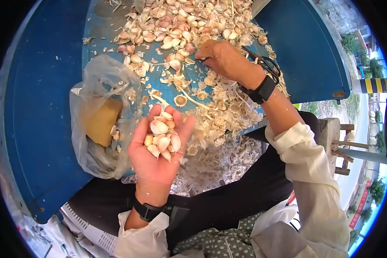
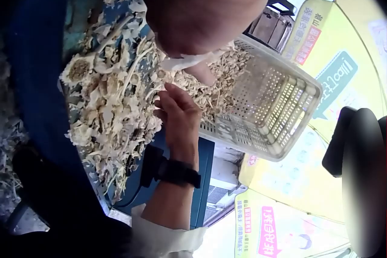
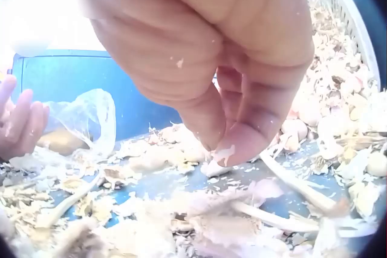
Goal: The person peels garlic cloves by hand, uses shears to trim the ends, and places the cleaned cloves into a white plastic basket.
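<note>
My left hand lies palm up over the near edge of the blue table, fingers spread and only gently cupped, carrying a small heap of garlic cloves in the hollow of the palm; nothing is pinched there, the cloves simply rest on the open palm; a black wrist strap sits below it against a cream sleeve. My right hand is stretched farther out, at the near edge of the big pile of loose cloves that covers the far part of the table; the right wrist view shows its fingertips drawn together, thumb against the forefingers, right down on a pale scrap of clove or skin on the blue surface, though the scrap is too blurred for me to say which it is or whether it is truly gripped; I read the hand as pinching at it. Between the two hands and spilling toward my lap lies a thick litter of dry garlic skins and stems. To the left of my left hand sits a crumpled clear plastic bag with a tan block inside it. A pair of dark scissors lies just beside my right wrist. In the left wrist view a white slotted plastic basket stands beyond the right hand.
</note>
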Demonstrator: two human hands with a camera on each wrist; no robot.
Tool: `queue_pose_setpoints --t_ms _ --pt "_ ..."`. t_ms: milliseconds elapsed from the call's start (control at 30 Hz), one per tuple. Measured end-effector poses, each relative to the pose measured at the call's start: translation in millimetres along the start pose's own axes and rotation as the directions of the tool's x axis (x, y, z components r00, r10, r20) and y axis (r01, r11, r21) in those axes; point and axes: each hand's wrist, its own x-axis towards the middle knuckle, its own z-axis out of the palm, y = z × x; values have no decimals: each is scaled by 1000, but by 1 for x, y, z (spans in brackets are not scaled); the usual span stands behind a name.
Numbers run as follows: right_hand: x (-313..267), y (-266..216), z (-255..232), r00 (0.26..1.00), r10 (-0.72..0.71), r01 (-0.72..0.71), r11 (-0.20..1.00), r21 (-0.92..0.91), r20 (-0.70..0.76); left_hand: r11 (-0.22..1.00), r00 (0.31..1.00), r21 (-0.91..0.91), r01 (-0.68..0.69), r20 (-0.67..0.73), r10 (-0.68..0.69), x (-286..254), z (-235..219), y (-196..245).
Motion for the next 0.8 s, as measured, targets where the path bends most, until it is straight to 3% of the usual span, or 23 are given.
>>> queue_pose_setpoints --t_ms 33,100,167,233,267,300,367,433,500,567,633,700,733,767,800 --pt "3 2 3 1000 -5 5 1000 8 -2 1000 1000 3 -9 -2 9 1 -2 1" --pt "9 0 2 975 157 -163 986 29 155 1000 1000 6 -15 9 15 3 -4 0" --pt "9 -14 -8 978 167 -178 980 88 123 999 998 -2 -34 -44 34 4 -1 -2" --pt "5 -32 -18 904 379 -422 864 276 196 1000 999 18 -8 -38 9 5 -2 -3" --pt "0 -37 -15 878 440 -478 782 400 189 1000 997 24 -7 -70 8 4 1 -5" --pt "-1 -49 -18 879 438 -476 781 404 188 1000 997 27 -10 -70 11 4 1 -6" --pt "3 -81 -33 823 489 -566 657 499 290 999 996 53 4 -86 1 3 -1 -6" --pt "4 -98 -37 819 447 -573 640 512 359 998 995 56 12 -102 -6 4 -3 -7" --pt "5 -106 -36 911 159 -348 790 505 379 994 996 75 83 -24 -82 3 -7 -9" --pt "7 -111 -39 892 146 -363 795 485 428 993 996 101 67 -61 -61 0 -3 -13" --pt "3 -113 -39 867 181 -481 548 684 464 989 995 126 81 -64 -74 -4 1 -15" --pt "0 -128 -46 946 159 -322 560 763 282 995 995 51 88 -43 -86 -17 9 -11" --pt "-1 -146 -62 863 286 -506 452 735 417 994 994 -25 103 -30 -104 -30 13 -5" --pt "-4 -162 -75 852 294 -522 414 746 433 998 996 -25 66 -50 -67 -48 14 2" --pt "-5 -177 -89 900 227 -433 562 705 372 996 998 -67 57 18 -56 -72 15 9"
